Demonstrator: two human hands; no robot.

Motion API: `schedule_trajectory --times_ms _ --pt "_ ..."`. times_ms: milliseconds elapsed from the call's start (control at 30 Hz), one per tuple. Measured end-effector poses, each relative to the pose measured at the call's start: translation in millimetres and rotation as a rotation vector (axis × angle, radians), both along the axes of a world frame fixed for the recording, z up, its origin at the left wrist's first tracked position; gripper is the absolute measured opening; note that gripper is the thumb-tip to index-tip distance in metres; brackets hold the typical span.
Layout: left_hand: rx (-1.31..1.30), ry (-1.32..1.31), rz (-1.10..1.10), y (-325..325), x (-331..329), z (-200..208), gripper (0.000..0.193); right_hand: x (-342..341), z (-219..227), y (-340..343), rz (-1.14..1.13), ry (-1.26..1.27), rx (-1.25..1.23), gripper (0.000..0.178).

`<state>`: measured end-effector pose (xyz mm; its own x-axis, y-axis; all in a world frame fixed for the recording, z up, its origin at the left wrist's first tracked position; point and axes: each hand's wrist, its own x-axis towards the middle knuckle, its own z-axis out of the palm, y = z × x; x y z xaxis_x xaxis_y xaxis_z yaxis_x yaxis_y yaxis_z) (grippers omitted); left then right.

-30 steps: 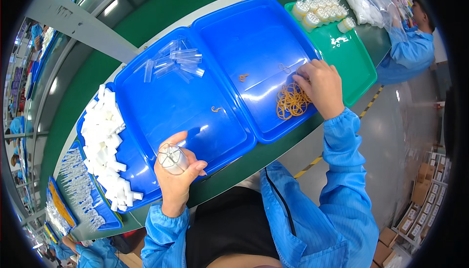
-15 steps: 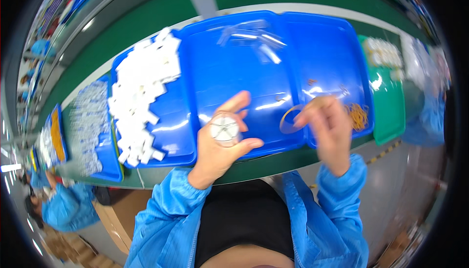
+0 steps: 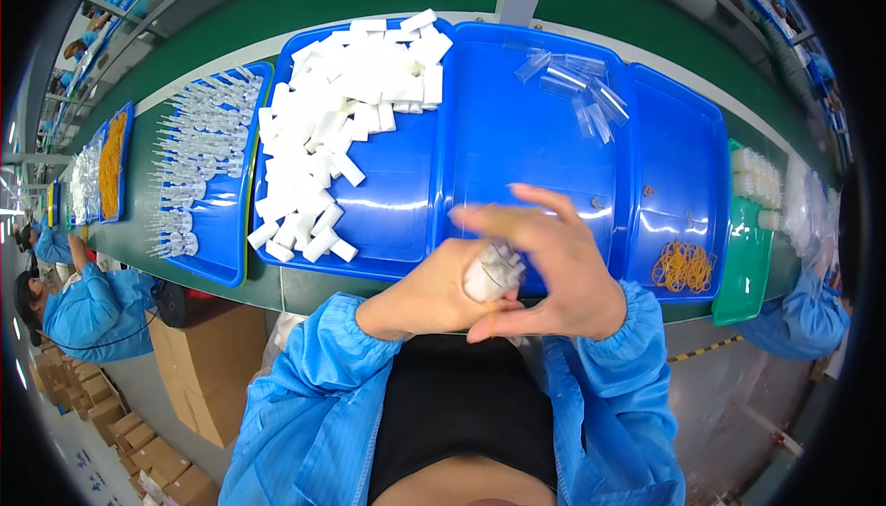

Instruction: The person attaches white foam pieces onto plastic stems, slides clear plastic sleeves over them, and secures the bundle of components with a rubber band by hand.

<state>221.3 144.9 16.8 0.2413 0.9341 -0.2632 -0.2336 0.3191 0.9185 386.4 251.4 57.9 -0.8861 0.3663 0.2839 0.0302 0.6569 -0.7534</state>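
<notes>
My left hand [image 3: 420, 292] is closed round a round bundle of white pieces [image 3: 489, 275], its end facing up between thumb and fingers. Curved about the far and right side of this bundle is my right hand [image 3: 572, 275], its thumb and fingers wide apart and smeared by motion. Whether a rubber band is on those fingers or on the bundle I cannot make out. Both hands are over the near edge of the blue trays. To the right, a pile of orange-yellow rubber bands [image 3: 683, 267] lies in a blue tray [image 3: 678, 160].
White blocks [image 3: 346, 118] heap in a blue tray left of centre. Clear plastic tubes [image 3: 577, 86] lie in the middle blue tray [image 3: 526, 160]. Farther left, clear slender parts [image 3: 208, 137] fill another tray. A green tray [image 3: 746, 247] stands at right, a cardboard box [image 3: 208, 367] below left. Other people sit along the bench.
My right hand has come left from beside the rubber bands, where it held a stretched one, to the bundle. My left hand has turned and moved right with the bundle. The view has shifted.
</notes>
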Motion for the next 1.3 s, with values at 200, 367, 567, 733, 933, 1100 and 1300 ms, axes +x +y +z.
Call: schedule_trajectory --times_ms 200,367,567,733,933,1100,1300 --pt "-0.023 -0.102 0.312 -7.4 -35.7 8.1 0.031 21.7 -10.2 21.4 -0.098 -0.2 0.379 0.065" --pt "0.084 -0.192 0.76 0.6 -29.0 -5.4 0.032 34.6 -33.8 5.5 0.331 0.581 -0.761 0.055" --pt "0.681 0.126 0.354 -4.8 4.1 2.7 0.044 -29.5 -7.6 2.9 -0.743 0.704 -0.875 0.062" --pt "0.649 0.227 0.418 -10.1 4.0 1.0 0.062 -5.3 -14.0 -2.5 -0.403 0.339 -0.6 0.085" --pt "0.685 0.97 0.358 -1.1 1.9 -3.1 0.101 -5.5 5.0 -26.3 -0.252 -0.126 0.275 0.084" --pt "0.333 0.361 0.321 -7.8 -12.2 13.7 0.058 27.4 -4.5 -21.0 -0.287 -0.266 0.341 0.059" --pt "-0.337 -0.397 0.022 -13.7 -4.5 8.6 0.042 15.6 20.7 -44.8 -0.005 0.168 0.57 0.024"
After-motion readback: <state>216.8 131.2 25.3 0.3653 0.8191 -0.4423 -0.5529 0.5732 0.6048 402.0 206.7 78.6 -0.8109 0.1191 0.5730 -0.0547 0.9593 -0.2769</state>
